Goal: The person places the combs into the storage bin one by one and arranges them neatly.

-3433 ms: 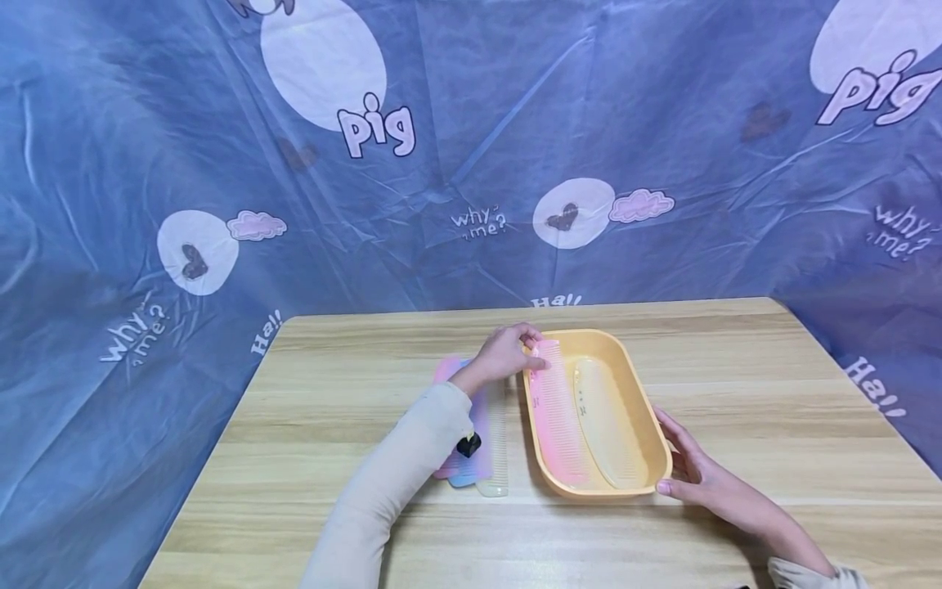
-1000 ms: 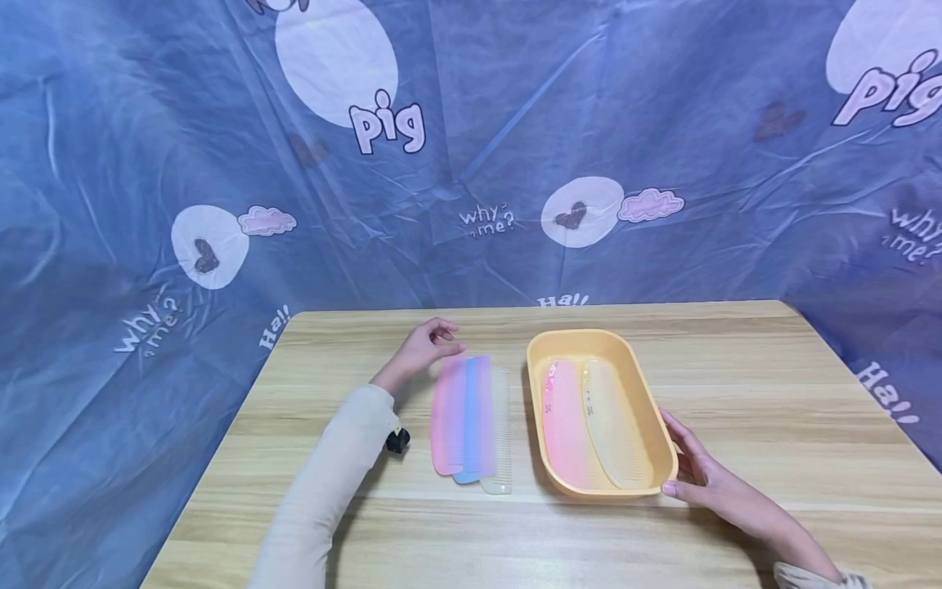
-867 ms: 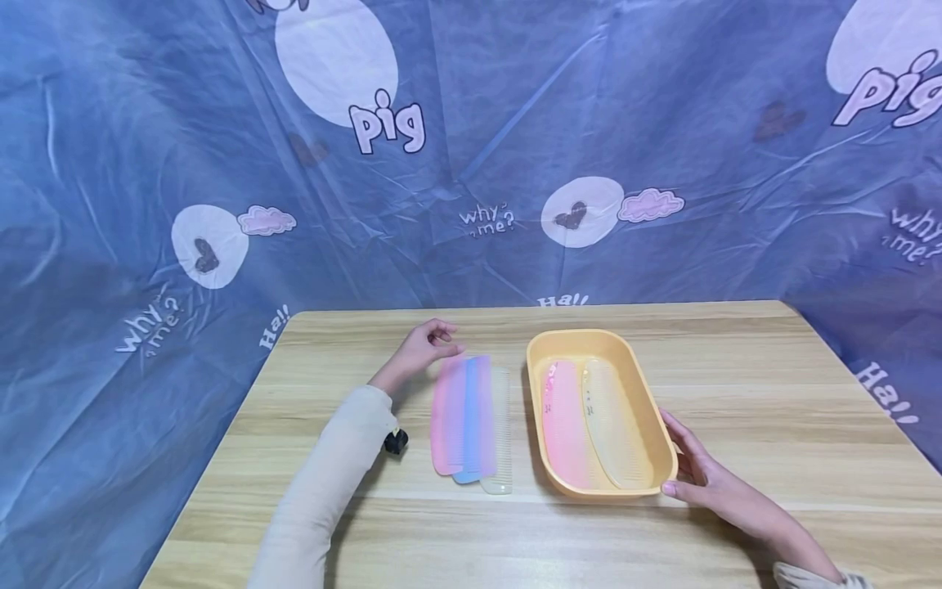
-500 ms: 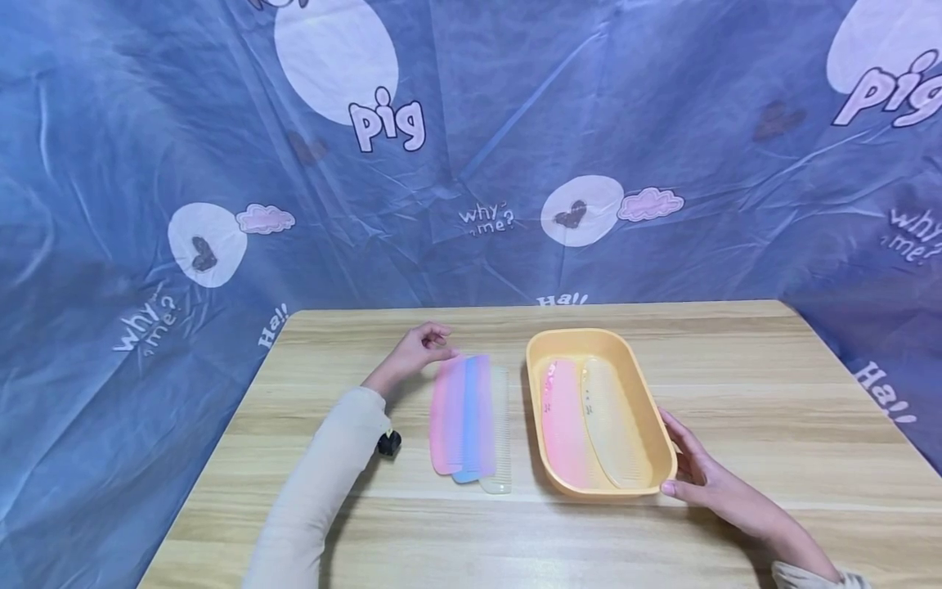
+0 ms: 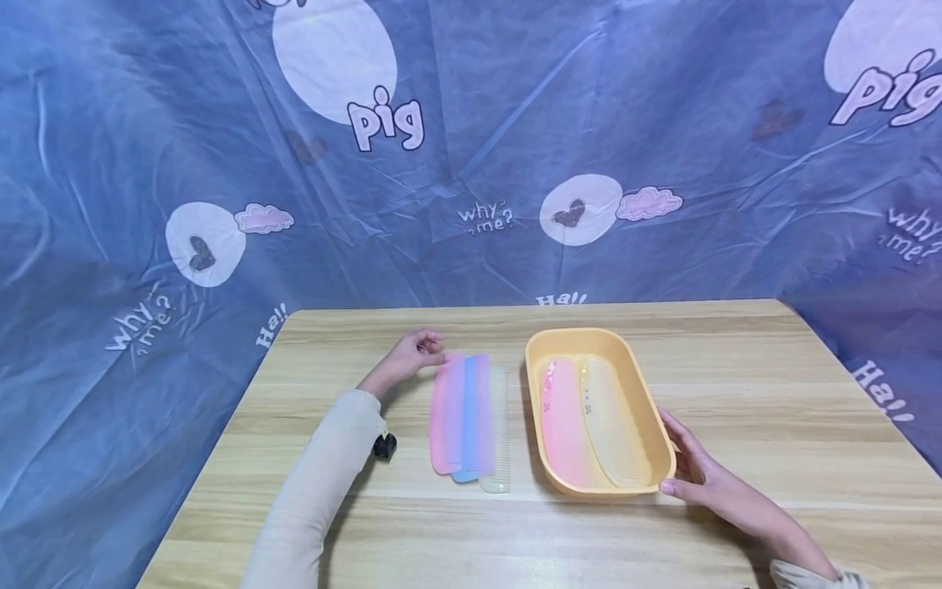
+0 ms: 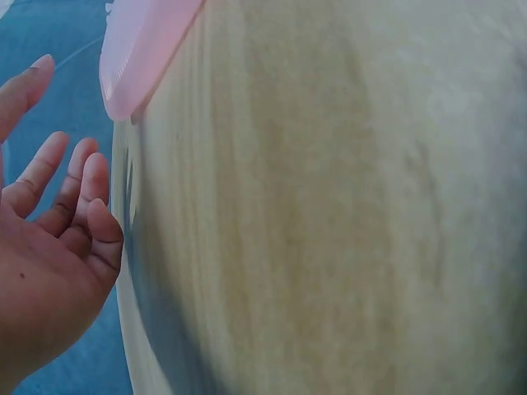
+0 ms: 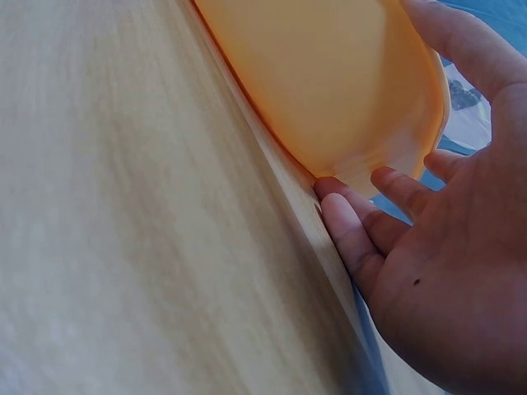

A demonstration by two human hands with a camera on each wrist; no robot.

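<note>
In the head view, my left hand (image 5: pixel 412 353) hovers by the far end of a pink comb (image 5: pixel 444 425), its fingers loosely curled. The left wrist view shows a gap between that hand and the pink comb (image 6: pixel 148 49). Overlapping the pink comb on the table are a blue comb (image 5: pixel 469 417), a purple comb (image 5: pixel 484 417) and a pale clear comb (image 5: pixel 500 433). My right hand (image 5: pixel 699 474) holds the near right corner of a yellow tray (image 5: pixel 660 438), thumb at the near side and fingers along the right wall. Inside lie a pink comb (image 5: pixel 565 425) and a clear cream comb (image 5: pixel 609 425).
Everything lies on a light wooden table (image 5: pixel 353 507). Blue printed cloth (image 5: pixel 456 147) hangs behind it and at both sides. A small black object (image 5: pixel 384 447) is attached at the left sleeve.
The left hand let go of the pink comb in the tray, then came back left to the combs on the table, edging slightly nearer and left. The right hand stays at the tray corner.
</note>
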